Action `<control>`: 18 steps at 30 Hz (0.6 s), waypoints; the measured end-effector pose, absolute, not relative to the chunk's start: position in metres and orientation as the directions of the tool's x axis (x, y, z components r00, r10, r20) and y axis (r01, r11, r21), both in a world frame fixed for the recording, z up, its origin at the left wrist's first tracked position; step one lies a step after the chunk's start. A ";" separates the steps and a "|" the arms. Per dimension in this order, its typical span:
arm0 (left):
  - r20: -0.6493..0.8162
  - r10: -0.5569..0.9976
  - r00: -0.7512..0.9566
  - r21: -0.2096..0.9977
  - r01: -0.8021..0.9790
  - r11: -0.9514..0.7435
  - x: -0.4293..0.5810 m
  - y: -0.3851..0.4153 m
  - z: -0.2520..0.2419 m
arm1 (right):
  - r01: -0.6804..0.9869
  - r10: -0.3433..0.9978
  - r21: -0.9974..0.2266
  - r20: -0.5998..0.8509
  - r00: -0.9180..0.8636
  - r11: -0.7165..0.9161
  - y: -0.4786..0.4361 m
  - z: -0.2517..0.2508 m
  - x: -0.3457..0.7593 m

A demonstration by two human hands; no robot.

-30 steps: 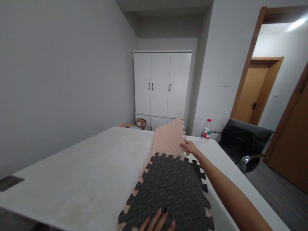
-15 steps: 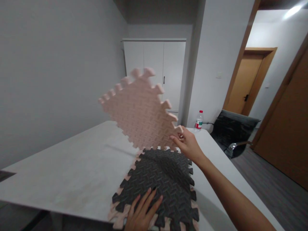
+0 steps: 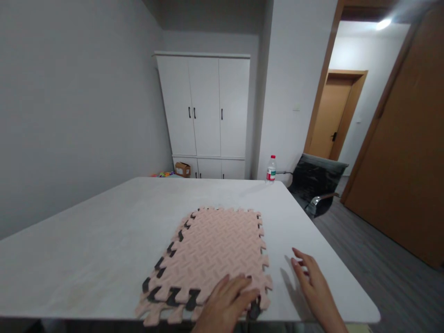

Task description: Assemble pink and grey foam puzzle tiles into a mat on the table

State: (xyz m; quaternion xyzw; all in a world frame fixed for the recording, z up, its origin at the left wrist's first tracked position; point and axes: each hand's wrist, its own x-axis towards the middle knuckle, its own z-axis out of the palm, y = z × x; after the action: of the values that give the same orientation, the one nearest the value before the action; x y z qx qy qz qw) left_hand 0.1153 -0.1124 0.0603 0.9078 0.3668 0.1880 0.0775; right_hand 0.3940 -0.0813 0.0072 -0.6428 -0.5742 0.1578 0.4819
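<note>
Well, light, bendy foam by its look, this pink mat [image 3: 218, 245]; pinch the toothed rim. It's flat atop the black mat [image 3: 192, 299], no longer aloft! Left hand [image 3: 225, 305] lies on it, fingers loosely spread, gripping nothing; right hand [image 3: 314, 286] hovers empty, fingers parted, right of the black mat.

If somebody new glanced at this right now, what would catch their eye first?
Probably the pink puzzle-edged mat near the front of the white table, with a dark mat peeking out beneath it and the person's left grip resting on its near side. Next, the right grip above the table, right of the stack, then the red-capped bottle by the far right corner.
</note>
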 end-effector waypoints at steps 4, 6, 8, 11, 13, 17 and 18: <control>0.234 0.794 0.561 0.274 0.746 -0.607 0.166 -0.091 0.050 | 0.788 0.776 -0.614 0.521 0.355 0.052 -0.087 -0.005 0.473; 0.293 0.823 0.487 0.268 0.784 -0.560 0.184 -0.087 0.032 | 0.833 0.740 -0.550 0.535 0.408 -0.062 -0.089 -0.016 0.501; 0.403 0.816 0.414 0.222 0.821 -0.526 0.195 -0.085 0.013 | 0.839 0.734 -0.514 0.499 0.461 -0.177 -0.091 -0.028 0.516; 0.548 0.753 0.364 0.113 0.860 -0.497 0.200 -0.084 -0.004 | 0.836 0.777 -0.469 0.398 0.488 -0.285 -0.093 -0.037 0.518; 0.568 0.736 0.369 0.055 0.875 -0.481 0.197 -0.084 -0.004 | 0.832 0.794 -0.449 0.348 0.498 -0.325 -0.093 -0.038 0.515; 0.517 0.778 0.358 0.012 0.905 -0.424 0.174 -0.072 0.011 | 0.810 0.779 -0.460 0.326 0.536 -0.364 -0.092 -0.037 0.515; 0.495 0.797 0.346 0.010 0.915 -0.403 0.163 -0.066 0.014 | 0.810 0.781 -0.464 0.326 0.533 -0.359 -0.092 -0.038 0.517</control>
State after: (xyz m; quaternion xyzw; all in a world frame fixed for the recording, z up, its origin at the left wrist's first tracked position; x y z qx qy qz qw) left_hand 0.1629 -0.0661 0.0138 0.8090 0.5291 0.2170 -0.1359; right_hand 0.5168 -0.0920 -0.0380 -0.8240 -0.4826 -0.0242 0.2959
